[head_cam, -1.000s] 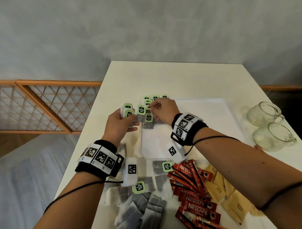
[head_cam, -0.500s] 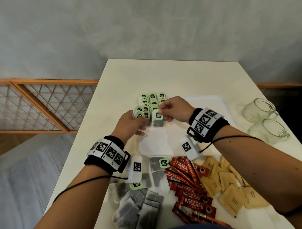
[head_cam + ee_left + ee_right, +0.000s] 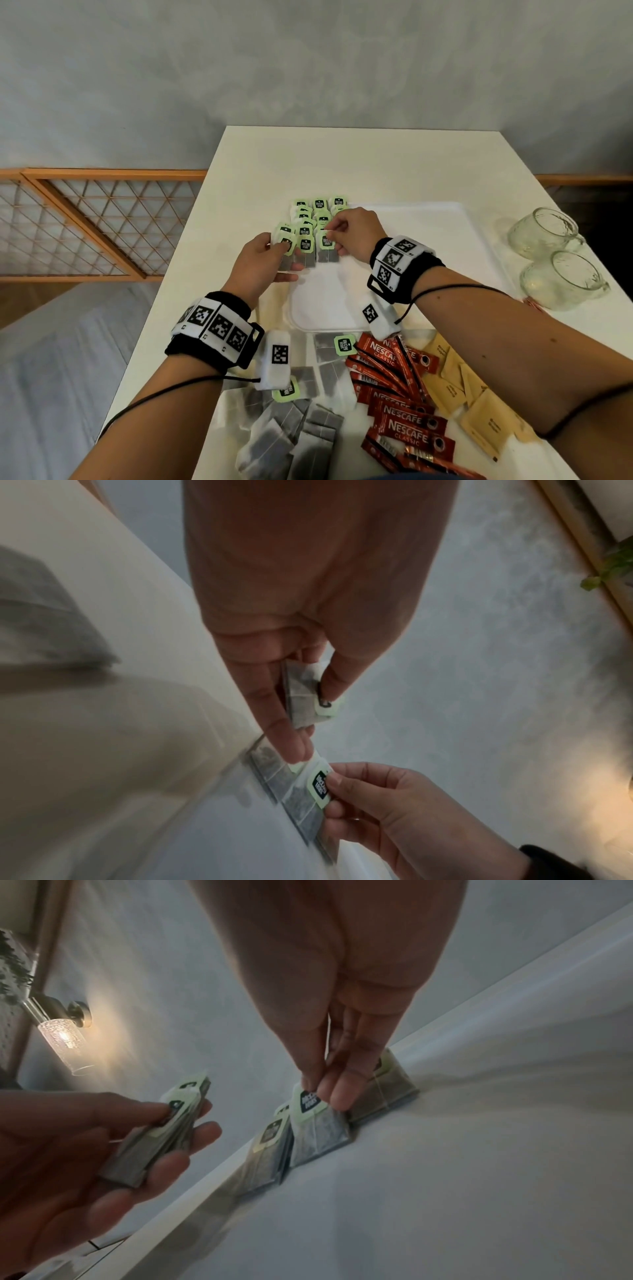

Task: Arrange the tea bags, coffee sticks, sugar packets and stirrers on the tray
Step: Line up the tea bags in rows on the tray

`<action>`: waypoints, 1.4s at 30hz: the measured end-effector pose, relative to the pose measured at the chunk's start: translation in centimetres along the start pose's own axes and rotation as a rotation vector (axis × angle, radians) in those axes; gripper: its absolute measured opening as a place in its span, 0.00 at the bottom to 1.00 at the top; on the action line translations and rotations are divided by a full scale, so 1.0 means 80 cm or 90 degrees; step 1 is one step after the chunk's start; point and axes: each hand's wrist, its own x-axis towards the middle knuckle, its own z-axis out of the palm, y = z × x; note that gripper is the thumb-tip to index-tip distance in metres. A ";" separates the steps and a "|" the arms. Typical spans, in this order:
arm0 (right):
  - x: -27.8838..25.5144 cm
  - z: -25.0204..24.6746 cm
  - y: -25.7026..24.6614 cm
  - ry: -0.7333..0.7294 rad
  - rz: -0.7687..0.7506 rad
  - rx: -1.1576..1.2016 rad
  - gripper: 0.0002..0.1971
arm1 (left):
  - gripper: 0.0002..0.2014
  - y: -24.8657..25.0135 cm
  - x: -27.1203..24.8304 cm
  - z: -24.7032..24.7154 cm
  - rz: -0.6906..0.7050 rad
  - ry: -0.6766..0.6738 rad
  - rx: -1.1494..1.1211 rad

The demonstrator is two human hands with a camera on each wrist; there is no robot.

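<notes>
From the head view, you have a white tray [image 3: 428, 240] on the pale surface [image 3: 359, 161]. Rows of tea bags [image 3: 313, 219] with green tags lie along the tray's far left side. Your left hand [image 3: 258, 263] holds a small stack of tea bags [image 3: 287, 251] at the left edge of the tray, thumb on top. Your right hand [image 3: 354, 236] pinches the green tag of one tea bag [image 3: 326, 248] that lies in the nearest row. More loose tea bags [image 3: 291, 435] sit near you on the surface. Red coffee sticks [image 3: 400, 394] lie just right of them, and brown sugar packets [image 3: 479, 404] lie right of the sticks. Two glass mugs [image 3: 551, 257] sit at the far right, off the tray.

From the left wrist view, your left hand [image 3: 308, 615] grips its stack of tea bags [image 3: 301, 693] between thumb and fingers. One long finger points down to the row on the tray. Your right hand [image 3: 404, 813] is below, and it pinches a green tag [image 3: 320, 788].

From the right wrist view, your right hand [image 3: 335, 1015] pinches the tag of the tea bag [image 3: 318, 1131] with its fingertips. That bag rests on the tray [image 3: 445, 1177], touching the bags beside it. Your left hand [image 3: 85, 1150] holds its stack of tea bags [image 3: 161, 1137] just left of the tray's rim. A wall lamp [image 3: 63, 1037] glows at the far left.
</notes>
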 end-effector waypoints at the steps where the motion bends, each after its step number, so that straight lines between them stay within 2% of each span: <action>1: 0.001 0.001 0.000 -0.002 0.004 0.001 0.05 | 0.08 -0.001 0.000 0.000 0.006 0.000 0.000; 4: 0.003 0.001 0.004 0.007 0.008 0.007 0.05 | 0.08 -0.005 0.000 -0.002 0.028 -0.008 0.010; 8: -0.005 -0.010 -0.004 0.073 -0.042 0.011 0.09 | 0.09 -0.006 0.000 0.000 0.042 -0.052 0.035; 10: -0.015 -0.014 -0.012 0.012 -0.029 0.103 0.11 | 0.10 -0.004 0.000 0.006 0.053 -0.076 0.053; 13: -0.028 -0.013 -0.015 -0.079 -0.035 0.158 0.04 | 0.10 -0.001 0.000 0.017 0.069 -0.105 0.063; 18: -0.025 -0.036 -0.015 -0.034 -0.034 0.195 0.04 | 0.09 0.002 -0.001 0.024 0.062 -0.124 0.023; 21: -0.019 -0.062 -0.008 -0.022 -0.038 0.121 0.04 | 0.12 -0.001 0.006 0.014 0.061 -0.073 0.033; 25: -0.023 -0.075 0.007 -0.176 -0.008 -0.119 0.06 | 0.04 -0.004 0.011 0.003 0.070 -0.014 0.068; 27: -0.023 -0.068 0.015 -0.135 0.001 -0.131 0.05 | 0.03 -0.004 0.012 0.002 0.076 0.000 0.075; 31: -0.017 -0.054 0.028 -0.019 0.007 -0.055 0.05 | 0.04 -0.007 0.010 0.001 0.094 0.027 0.069; 38: -0.005 -0.041 0.031 0.012 0.033 0.003 0.05 | 0.02 -0.009 0.007 -0.008 0.086 0.053 0.082; 40: -0.003 -0.041 0.033 0.013 0.044 -0.001 0.08 | 0.08 -0.009 0.007 -0.010 0.067 0.045 0.071; 42: -0.002 -0.041 0.031 0.057 0.023 -0.027 0.12 | 0.14 -0.008 0.008 -0.009 0.049 0.038 0.052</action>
